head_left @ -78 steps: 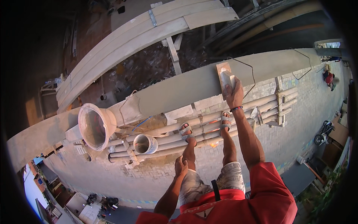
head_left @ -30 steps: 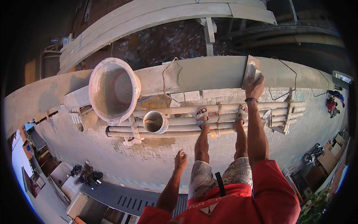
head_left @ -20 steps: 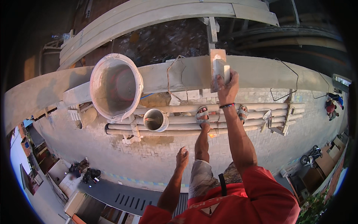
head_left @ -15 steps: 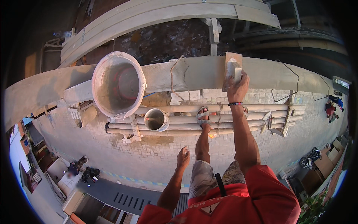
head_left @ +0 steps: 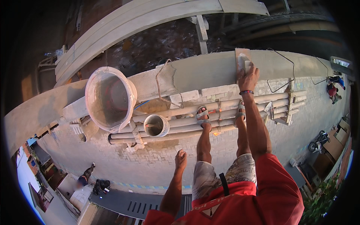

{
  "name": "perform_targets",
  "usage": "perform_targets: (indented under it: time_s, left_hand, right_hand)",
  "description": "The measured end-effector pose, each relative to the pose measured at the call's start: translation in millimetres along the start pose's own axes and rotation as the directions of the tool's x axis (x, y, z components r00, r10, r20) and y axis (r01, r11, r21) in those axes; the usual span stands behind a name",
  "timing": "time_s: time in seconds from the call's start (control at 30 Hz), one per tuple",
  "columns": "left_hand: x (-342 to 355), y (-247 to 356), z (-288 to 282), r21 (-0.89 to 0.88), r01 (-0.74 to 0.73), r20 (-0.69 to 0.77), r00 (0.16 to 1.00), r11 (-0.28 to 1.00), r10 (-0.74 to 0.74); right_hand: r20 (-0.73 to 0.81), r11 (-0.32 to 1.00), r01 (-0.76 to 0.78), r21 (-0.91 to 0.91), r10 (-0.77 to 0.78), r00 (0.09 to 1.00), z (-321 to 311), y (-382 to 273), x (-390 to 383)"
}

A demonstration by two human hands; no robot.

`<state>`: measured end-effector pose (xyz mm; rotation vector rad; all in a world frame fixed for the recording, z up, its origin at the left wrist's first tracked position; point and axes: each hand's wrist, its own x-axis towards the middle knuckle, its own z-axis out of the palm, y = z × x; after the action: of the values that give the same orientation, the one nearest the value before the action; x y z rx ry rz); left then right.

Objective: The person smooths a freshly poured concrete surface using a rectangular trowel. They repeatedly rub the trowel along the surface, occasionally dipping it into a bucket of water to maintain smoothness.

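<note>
Head view. I judge the surfacing of the ledge (head_left: 204, 69) to be partway along. Done: the stretch left of the float (head_left: 242, 60) is even, darker grey and free of visible ridges. Outstanding: a paler, rough patch between that stretch and the large bucket (head_left: 98, 101), with a ragged edge dividing the two. Right of the float the ledge is also grey, but I cannot tell its finish at this angle.

Float condition: flat rectangular board, brownish, with a pale block handle and light smears. Float location: on the ledge, set crosswise, just short of the bent wire (head_left: 293, 71) at right.

Right hand (head_left: 248, 77): I read the grip as closed around the float's handle. Left hand (head_left: 180, 159): grip relaxed, fingers partly curled, nothing visible in it; it hangs well apart from the ledge. Nearer the body, the small bucket (head_left: 164, 126) stands over the bamboo poles (head_left: 180, 111); a trowel (head_left: 267, 108) lies toward their right end.
</note>
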<state>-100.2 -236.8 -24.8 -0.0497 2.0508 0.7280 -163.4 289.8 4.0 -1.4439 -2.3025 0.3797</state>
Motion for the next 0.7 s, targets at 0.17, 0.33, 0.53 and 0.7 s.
perform_targets:
  time_s: [0.17,0.33,0.53,0.7]
  left_hand:
    - [-1.6,7.8,-3.9,0.013,-0.007,-0.033,0.999,1.000,0.008]
    - [0.3,11.1,3.0,0.026,0.076,-0.033,0.997,0.997,-0.076]
    - [0.6,52.5,0.5,-0.023,-0.057,-0.018,0.998,0.998,0.057]
    - [-2.1,58.4,-0.3,-0.042,-0.037,-0.029,0.999,0.998,0.036]
  right_hand:
    - [-0.147,0.991,-0.130,0.007,0.130,0.981,-32.9,61.2,30.0]
    - [0.075,0.943,0.075,0.324,-0.104,0.992,-18.2,-84.8,-51.7]
    - [0.158,0.924,0.023,0.382,-0.090,0.983,23.6,-162.3,-104.7]
    - [0.235,0.925,0.029,0.378,-0.126,0.964,43.3,-180.0,-120.6]
